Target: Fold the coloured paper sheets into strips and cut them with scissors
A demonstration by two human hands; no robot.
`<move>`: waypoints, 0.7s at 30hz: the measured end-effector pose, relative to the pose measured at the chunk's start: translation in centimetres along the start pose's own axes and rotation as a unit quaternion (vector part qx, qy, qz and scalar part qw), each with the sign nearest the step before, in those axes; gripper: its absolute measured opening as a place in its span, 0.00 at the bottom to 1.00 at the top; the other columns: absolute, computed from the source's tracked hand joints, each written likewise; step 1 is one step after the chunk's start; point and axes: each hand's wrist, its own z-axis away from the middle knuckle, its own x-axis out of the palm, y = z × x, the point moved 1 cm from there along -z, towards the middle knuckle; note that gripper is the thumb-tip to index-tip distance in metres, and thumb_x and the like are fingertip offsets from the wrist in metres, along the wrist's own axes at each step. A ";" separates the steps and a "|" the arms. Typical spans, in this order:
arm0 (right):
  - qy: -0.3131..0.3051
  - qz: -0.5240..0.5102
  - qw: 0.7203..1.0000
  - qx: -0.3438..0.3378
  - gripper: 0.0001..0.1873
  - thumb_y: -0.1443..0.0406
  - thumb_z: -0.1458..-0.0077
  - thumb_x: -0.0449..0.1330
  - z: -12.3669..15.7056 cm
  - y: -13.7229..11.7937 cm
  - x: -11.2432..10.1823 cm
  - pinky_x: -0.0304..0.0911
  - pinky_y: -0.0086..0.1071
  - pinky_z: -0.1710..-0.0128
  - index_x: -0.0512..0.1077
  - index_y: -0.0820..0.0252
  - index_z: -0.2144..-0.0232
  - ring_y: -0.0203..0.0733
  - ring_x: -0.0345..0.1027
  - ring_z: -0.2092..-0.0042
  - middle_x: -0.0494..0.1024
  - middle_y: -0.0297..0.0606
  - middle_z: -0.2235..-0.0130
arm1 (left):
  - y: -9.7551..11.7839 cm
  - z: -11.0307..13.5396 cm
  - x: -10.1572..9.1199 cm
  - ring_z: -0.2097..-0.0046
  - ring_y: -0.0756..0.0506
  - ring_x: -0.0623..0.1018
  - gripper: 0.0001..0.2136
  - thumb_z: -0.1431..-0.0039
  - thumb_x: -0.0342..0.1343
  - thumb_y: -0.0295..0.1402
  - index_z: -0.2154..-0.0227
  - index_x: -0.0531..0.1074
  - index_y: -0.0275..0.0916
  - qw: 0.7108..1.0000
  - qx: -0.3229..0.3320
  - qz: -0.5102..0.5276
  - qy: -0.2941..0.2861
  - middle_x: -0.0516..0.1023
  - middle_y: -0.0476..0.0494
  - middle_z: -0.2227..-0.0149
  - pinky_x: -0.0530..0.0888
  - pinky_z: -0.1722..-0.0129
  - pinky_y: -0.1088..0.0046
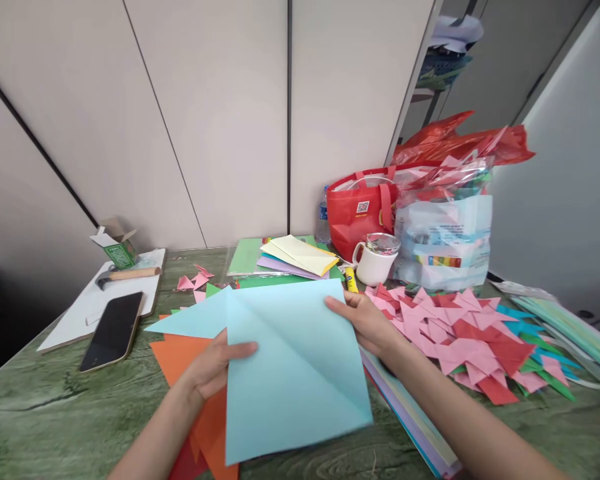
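A light blue sheet of paper (295, 380) with a diagonal crease is held up in front of me, above the table. My left hand (215, 363) grips its left edge, thumb on the front and fingers hidden behind. At the upper right corner, my right hand (363, 320) pinches the sheet between thumb and fingers. A light blue folded triangle (193, 319) shows at the left, partly hidden by the sheet. Beneath it, orange folded papers (180, 353) lie on the table. A stack of coloured paper (410, 413) lies partly under my right forearm.
Pink and red folded paper pieces (445, 327) are heaped at right. Behind stand a white mug (375, 263), a red bag (347, 217) and a filled plastic bag (445, 233). At left are a phone (113, 331), a hammer (130, 274) and a small green box (117, 253).
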 end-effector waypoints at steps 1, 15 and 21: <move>0.007 0.012 1.000 0.007 0.19 0.56 0.64 0.71 -0.4 0.1 -0.7 0.66 0.30 0.70 0.75 0.62 0.72 0.36 0.70 0.73 0.78 0.35 0.73 | 0.1 -0.1 0.0 0.58 0.33 0.79 0.23 0.59 0.68 0.24 0.57 0.72 0.32 1.000 -0.006 -0.001 -0.004 0.79 0.32 0.58 0.76 0.58 0.56; -0.074 0.114 0.990 -0.029 0.29 0.55 0.50 0.63 1.0 4.1 -1.0 0.70 0.39 0.65 0.55 0.52 0.50 0.41 0.74 0.65 0.76 0.39 0.59 | -0.5 -1.7 -1.1 0.65 0.38 0.81 0.13 0.58 0.67 0.25 0.66 0.75 0.30 0.998 -0.039 0.017 0.055 0.81 0.34 0.63 0.76 0.59 0.60; -0.126 0.385 0.853 -0.330 0.21 0.72 0.45 0.54 2.9 4.5 -0.6 0.63 0.44 0.49 0.71 0.39 0.56 0.47 0.55 0.40 0.54 0.31 0.37 | -0.8 -1.9 -1.7 0.57 0.34 0.79 0.16 0.58 0.65 0.24 0.62 0.74 0.31 0.996 -0.056 0.049 0.051 0.80 0.34 0.60 0.73 0.53 0.57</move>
